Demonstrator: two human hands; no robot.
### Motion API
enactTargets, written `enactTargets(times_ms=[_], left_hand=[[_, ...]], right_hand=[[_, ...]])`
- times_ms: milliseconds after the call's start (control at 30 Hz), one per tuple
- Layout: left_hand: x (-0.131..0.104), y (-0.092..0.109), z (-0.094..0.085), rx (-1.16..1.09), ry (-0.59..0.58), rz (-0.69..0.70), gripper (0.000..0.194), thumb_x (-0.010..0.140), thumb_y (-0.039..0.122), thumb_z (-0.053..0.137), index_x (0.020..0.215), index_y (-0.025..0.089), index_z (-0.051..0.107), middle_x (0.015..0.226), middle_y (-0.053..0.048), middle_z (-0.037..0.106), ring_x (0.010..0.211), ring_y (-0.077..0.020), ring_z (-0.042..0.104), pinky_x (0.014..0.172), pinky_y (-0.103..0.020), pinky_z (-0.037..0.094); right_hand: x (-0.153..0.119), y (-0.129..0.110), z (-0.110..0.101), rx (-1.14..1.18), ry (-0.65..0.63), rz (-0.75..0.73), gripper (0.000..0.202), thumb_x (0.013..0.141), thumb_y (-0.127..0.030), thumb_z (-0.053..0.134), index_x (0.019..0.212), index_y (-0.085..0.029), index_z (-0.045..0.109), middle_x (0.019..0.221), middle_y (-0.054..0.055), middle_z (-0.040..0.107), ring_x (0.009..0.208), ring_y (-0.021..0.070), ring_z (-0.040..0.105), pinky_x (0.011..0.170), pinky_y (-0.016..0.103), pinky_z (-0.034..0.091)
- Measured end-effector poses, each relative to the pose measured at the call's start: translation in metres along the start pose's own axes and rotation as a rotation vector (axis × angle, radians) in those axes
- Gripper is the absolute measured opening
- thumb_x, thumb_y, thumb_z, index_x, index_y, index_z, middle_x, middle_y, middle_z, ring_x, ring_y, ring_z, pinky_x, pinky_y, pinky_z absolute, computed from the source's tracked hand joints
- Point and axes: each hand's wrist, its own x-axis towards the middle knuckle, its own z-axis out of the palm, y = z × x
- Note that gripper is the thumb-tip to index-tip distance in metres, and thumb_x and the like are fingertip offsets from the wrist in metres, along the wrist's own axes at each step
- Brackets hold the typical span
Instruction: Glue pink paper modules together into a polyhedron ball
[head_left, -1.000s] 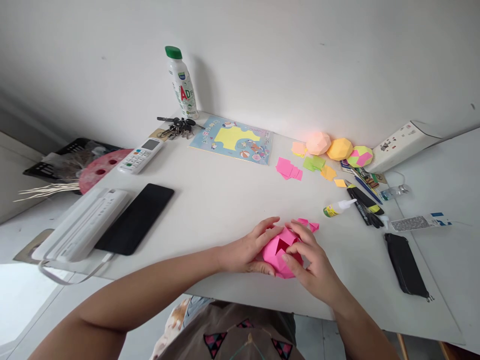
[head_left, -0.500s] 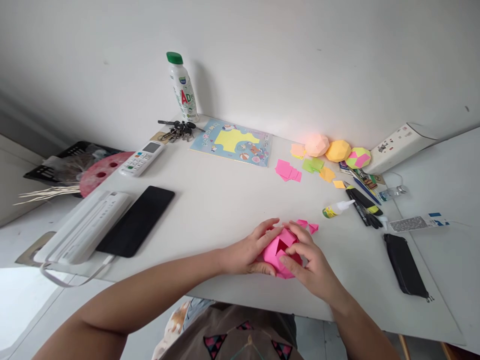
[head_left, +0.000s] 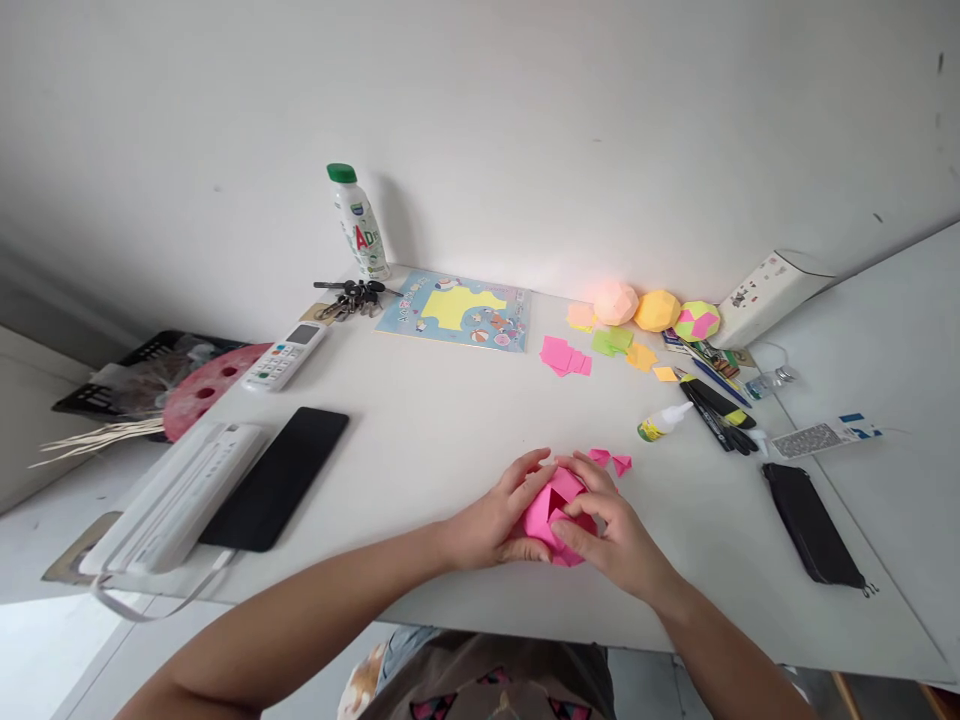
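Note:
A pink folded-paper ball (head_left: 541, 516) with an opening in its upper side sits between my two hands near the table's front edge. My left hand (head_left: 501, 518) is wrapped round its left side, fingers over the top and thumb low. With thumb and fingers my right hand (head_left: 609, 528) grips the right side, the fingertips at the edge of the opening. Just beyond lie small folded pink paper pieces (head_left: 621, 465). A glue bottle (head_left: 661, 423) with a white nozzle lies farther back to the right.
Finished paper balls (head_left: 657, 311) line the wall, with pink paper squares (head_left: 564, 357) before them. Pens and a cutter (head_left: 718, 400), a black pouch (head_left: 812, 525) and a white box (head_left: 772, 298) are right. Leftward are a black phone (head_left: 277, 480), remote (head_left: 286, 357), keys (head_left: 358, 298) and bottle (head_left: 360, 230).
The camera view has tilted up a little, so the things on the table sit lower. Both hands keep their hold on the pink ball, with little visible change in the fingers.

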Motion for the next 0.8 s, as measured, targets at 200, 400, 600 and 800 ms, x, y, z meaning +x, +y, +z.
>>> enactTargets(times_ms=[200, 400, 600, 800], left_hand=[[-0.0031, 0.0002, 0.0008, 0.032, 0.004, -0.012, 0.087, 0.087, 0.059, 0.049, 0.154, 0.034, -0.001, 0.154, -0.020, 0.008, 0.146, -0.0420, 0.013, 0.109, -0.061, 0.036], [-0.0074, -0.0056, 0.0035, 0.034, 0.024, 0.002, 0.086, 0.088, 0.058, 0.049, 0.154, 0.034, -0.001, 0.155, -0.019, 0.009, 0.145, -0.0425, 0.013, 0.110, -0.064, 0.034], [-0.0085, -0.0048, 0.0029, 0.026, 0.017, -0.007, 0.086, 0.088, 0.059, 0.048, 0.154, 0.034, 0.000, 0.155, -0.019, 0.007, 0.145, -0.0421, 0.014, 0.111, -0.064, 0.032], [-0.0080, -0.0027, 0.0018, 0.013, 0.005, -0.020, 0.092, 0.084, 0.062, 0.052, 0.153, 0.034, -0.002, 0.155, -0.019, 0.005, 0.145, -0.0432, 0.014, 0.110, -0.065, 0.032]], right_hand=[[-0.0009, 0.0032, 0.0027, -0.004, -0.017, 0.019, 0.030, 0.087, -0.044, 0.062, 0.069, -0.021, 0.061, 0.152, 0.006, 0.040, 0.149, 0.0319, 0.014, 0.117, 0.055, 0.020], [-0.0021, 0.0074, 0.0070, -0.074, 0.031, -0.006, 0.027, 0.087, -0.043, 0.062, 0.074, -0.020, 0.066, 0.155, 0.007, 0.037, 0.150, 0.0330, 0.008, 0.118, 0.056, 0.017], [-0.0029, 0.0070, 0.0078, -0.039, -0.016, 0.023, 0.029, 0.087, -0.043, 0.063, 0.070, -0.019, 0.063, 0.158, 0.006, 0.032, 0.150, 0.0335, 0.004, 0.117, 0.058, 0.017], [-0.0019, 0.0062, 0.0073, 0.023, -0.047, 0.027, 0.027, 0.086, -0.041, 0.065, 0.070, -0.019, 0.064, 0.158, 0.005, 0.032, 0.150, 0.0330, 0.003, 0.117, 0.058, 0.017]])
